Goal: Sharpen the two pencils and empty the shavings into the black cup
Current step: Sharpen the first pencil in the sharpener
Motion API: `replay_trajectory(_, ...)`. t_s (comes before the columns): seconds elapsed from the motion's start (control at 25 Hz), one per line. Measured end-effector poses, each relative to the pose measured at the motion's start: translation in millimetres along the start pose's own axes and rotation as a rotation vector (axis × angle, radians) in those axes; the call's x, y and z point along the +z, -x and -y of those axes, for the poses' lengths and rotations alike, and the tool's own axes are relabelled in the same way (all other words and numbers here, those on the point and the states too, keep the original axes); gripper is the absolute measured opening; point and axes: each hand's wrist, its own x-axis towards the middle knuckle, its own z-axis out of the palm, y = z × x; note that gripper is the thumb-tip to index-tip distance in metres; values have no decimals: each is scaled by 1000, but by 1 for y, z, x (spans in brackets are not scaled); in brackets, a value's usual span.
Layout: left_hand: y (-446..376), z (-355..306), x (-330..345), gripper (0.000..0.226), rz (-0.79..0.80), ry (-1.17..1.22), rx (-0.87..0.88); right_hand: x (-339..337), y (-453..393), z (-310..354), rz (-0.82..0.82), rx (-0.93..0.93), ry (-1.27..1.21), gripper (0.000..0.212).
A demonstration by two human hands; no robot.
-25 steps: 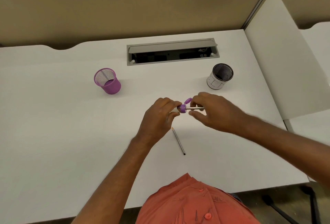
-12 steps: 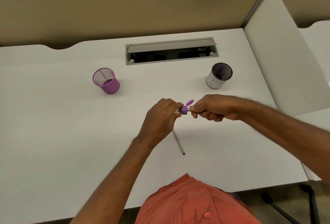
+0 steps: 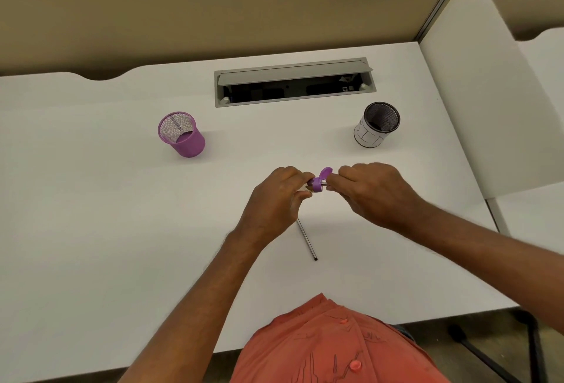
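Mid-desk | left hand (image 3: pixel 279 199) grips sharpener (image 3: pixel 317 183) | right hand (image 3: pixel 370 193) pinches pencil (image 3: pixel 325 183)

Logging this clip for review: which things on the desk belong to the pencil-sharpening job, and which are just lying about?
Part of the job:
- purple sharpener, held by the left hand
- pencil in sharpener, pinched by the right hand
- second pencil, lying on the desk
- black cup

Just there:
- purple mesh cup
- cable tray
- white desk

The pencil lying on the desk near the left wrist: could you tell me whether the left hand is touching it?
Cannot tell. In the head view the pencil runs up under the left hand, which hides its upper end, so neither contact nor gap shows.
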Motion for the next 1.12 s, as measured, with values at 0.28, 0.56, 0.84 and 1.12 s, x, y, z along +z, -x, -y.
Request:
replay_trajectory(0.28, 4, -1, 1, 28, -113, -43, 7, -26, -37, -9, 599, 522, -860, 31)
replay_trajectory(0.56, 8, -2, 6, 25, -184, -88, 67, -23, -48, -29, 969, 708, -1256, 40)
replay_trajectory(0.84, 2, 3, 4, 23, -179, -93, 55, -23, -41, -26, 990, 832, -1366, 44)
replay_trajectory(1.12, 7, 16, 5, 26, -187, 139, -161, -8, -6, -17, 601, 970, -1392, 36)
